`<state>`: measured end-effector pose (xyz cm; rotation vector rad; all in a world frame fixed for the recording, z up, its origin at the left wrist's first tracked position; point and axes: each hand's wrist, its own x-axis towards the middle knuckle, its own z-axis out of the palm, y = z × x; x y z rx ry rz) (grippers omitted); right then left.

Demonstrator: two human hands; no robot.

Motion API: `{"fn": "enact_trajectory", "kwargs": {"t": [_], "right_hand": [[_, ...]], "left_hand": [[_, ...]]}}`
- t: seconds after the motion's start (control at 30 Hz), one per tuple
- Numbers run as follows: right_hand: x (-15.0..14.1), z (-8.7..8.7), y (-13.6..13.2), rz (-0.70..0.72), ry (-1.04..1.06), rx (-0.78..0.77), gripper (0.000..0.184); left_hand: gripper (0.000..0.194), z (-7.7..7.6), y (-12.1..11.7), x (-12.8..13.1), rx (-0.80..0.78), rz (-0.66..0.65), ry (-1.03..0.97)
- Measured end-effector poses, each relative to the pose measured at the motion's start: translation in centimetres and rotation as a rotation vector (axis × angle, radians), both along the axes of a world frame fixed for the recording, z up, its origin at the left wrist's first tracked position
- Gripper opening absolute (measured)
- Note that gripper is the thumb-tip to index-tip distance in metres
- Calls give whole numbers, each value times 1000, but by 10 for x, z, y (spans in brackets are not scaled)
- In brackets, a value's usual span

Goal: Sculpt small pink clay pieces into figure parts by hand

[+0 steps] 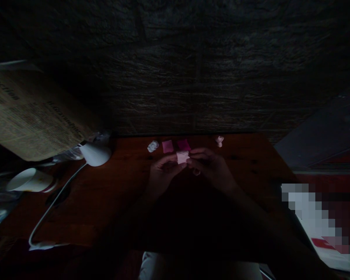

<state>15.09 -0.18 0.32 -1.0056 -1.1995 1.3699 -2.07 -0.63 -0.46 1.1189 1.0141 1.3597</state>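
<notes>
Both my hands meet over the wooden table, pinching a small pale pink square [182,157] that looks like thin crinkled paper or soft clay. My left hand [162,171] grips its left side with thumb and fingers. My right hand [214,167] holds its right edge. Just beyond lie a pink square [167,146] and a magenta square [183,145], the latter partly behind my fingers. A crumpled white lump [153,146] sits to their left. Farther right stands a small pale pink piece [219,141] with a narrow stem and wider top. Dim light hides fine detail.
A dark textured wall [175,77] rises behind the wooden table [128,210]. On the left are a white cone-shaped object [96,154], its white cable [54,202], a tipped paper cup [32,181] and a printed brown paper bag [37,112]. A partly pixelated white object [329,233] lies right.
</notes>
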Motion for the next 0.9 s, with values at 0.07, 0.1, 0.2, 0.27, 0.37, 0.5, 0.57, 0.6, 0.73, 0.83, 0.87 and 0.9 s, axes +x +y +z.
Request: {"fn": "enact_trajectory", "kwargs": {"t": [0.07, 0.1, 0.2, 0.27, 0.37, 0.5, 0.57, 0.6, 0.73, 0.83, 0.87, 0.9], "right_hand": [[1, -1, 1, 2, -1, -28, 42], [2, -1, 1, 5, 1, -38, 41], [4, -1, 1, 23, 31, -45, 40], [5, 0, 1, 37, 54, -38, 40], [6, 0, 0, 36, 71, -41, 40], [5, 0, 1, 21, 88, -77, 40], [4, -1, 1, 11, 94, -103, 39], [4, -1, 2, 7, 96, -113, 39], [3, -1, 2, -10, 93, -105, 39], [1, -1, 0, -49, 30, -11, 37], [1, -1, -1, -61, -7, 35, 34], [0, -1, -2, -71, -46, 82, 31]], "left_hand": [[28, -1, 0, 0, 2, 12, 7], [28, -2, 0, 0, 4, 13, 15], [26, -3, 1, 0, 25, 14, 33], [25, -3, 1, 0, 38, 14, 41], [26, -7, 2, 0, 53, -16, 44], [24, -12, 2, 0, 35, -20, 75], [23, -12, 1, 1, 22, -7, 105], [22, -11, 0, 1, 17, -6, 113], [24, -2, -1, 1, -46, -49, 98], [27, 2, -1, 0, -112, -88, 91], [27, 2, 0, 0, -126, -97, 91], [27, 1, 1, -1, -137, -102, 90]]}}
